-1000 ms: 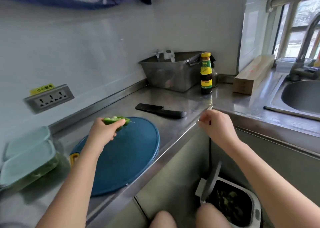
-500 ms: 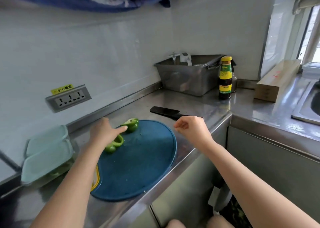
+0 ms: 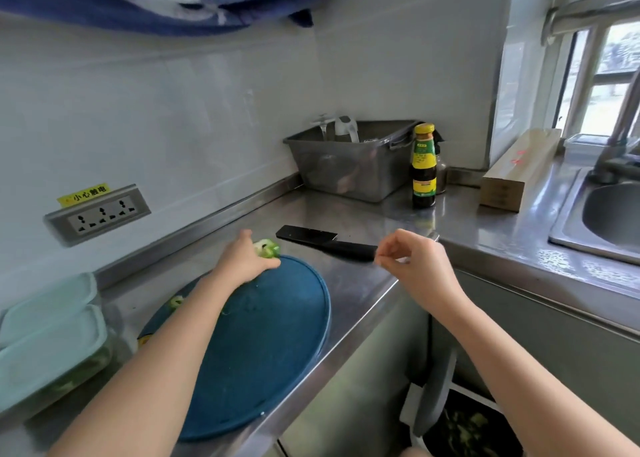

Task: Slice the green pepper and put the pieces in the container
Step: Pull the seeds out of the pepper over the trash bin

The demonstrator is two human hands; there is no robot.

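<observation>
My left hand (image 3: 247, 266) grips a green pepper piece (image 3: 266, 248) at the far edge of the round blue cutting board (image 3: 263, 345). A second small pepper piece (image 3: 176, 301) lies on the board beside my left forearm. My right hand (image 3: 412, 262) hovers with curled fingers and holds nothing, just right of the handle of the black knife (image 3: 311, 234), which lies on the counter behind the board. The container (image 3: 52, 349), with pale green lids and green pieces inside, stands at the left edge.
A grey metal tub (image 3: 349, 169) and a sauce bottle (image 3: 423, 167) stand at the back. A long cardboard box (image 3: 519, 169) lies by the sink (image 3: 609, 214) on the right. An open bin (image 3: 467, 429) with green scraps sits on the floor below.
My left hand left one pepper piece on the board and reached forward to the other at the far edge. My right hand stayed near the knife handle.
</observation>
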